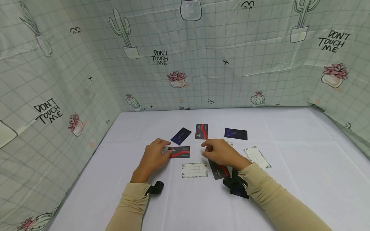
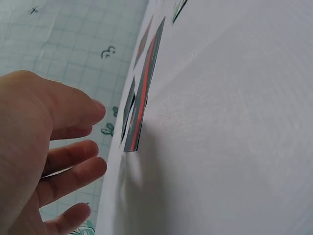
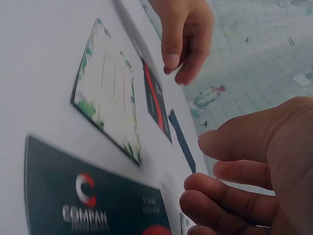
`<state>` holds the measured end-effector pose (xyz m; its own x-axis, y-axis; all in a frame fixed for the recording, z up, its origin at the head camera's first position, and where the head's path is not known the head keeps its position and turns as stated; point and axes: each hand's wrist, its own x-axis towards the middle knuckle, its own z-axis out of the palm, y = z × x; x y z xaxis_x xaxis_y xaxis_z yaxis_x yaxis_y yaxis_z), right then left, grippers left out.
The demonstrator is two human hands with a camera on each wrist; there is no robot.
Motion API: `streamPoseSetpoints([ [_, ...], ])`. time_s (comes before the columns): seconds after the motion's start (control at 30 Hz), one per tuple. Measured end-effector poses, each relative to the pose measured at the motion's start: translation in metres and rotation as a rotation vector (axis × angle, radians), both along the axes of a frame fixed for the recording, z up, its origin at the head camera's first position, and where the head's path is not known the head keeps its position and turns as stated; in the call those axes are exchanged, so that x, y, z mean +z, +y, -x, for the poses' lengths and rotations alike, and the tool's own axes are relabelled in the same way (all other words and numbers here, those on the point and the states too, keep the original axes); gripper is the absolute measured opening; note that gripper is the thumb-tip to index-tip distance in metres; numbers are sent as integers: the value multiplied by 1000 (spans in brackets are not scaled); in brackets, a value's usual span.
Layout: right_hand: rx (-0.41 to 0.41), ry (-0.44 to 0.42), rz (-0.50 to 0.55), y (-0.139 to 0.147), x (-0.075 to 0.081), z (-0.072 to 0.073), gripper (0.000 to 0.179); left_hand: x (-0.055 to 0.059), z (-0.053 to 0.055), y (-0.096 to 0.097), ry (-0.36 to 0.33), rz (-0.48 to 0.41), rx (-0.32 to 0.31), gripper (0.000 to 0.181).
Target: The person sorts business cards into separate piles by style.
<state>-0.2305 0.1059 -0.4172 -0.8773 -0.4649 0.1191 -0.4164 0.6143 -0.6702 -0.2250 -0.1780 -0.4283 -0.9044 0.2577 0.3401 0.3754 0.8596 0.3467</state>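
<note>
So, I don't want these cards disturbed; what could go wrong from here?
In the head view, the right wrist's camera overlaps a dark card, so it might drag it. The left grip is close to a flat, red-striped card, which could slide if brushed. Just beyond lies a blue card that the same grip might nudge.

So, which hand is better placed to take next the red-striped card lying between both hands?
Probably the left hand: it is close beside the left end of the red-striped card, while the right hand is farther away.
</note>
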Motion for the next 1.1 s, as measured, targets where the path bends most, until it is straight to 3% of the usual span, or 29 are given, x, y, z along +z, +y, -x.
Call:
streamPoseSetpoints([
  [0.33, -31, -1, -20, 31, -1, -3, 30, -1, -3, 13, 124, 34, -108, 22],
  [0.7, -39, 10, -38, 54, -2, -8, 29, 2, -9, 39, 47, 108, -172, 23],
  [1.1, 22, 50, -30, 58, -15, -3, 28, 4, -34, 79, 59, 254, -346, 26],
])
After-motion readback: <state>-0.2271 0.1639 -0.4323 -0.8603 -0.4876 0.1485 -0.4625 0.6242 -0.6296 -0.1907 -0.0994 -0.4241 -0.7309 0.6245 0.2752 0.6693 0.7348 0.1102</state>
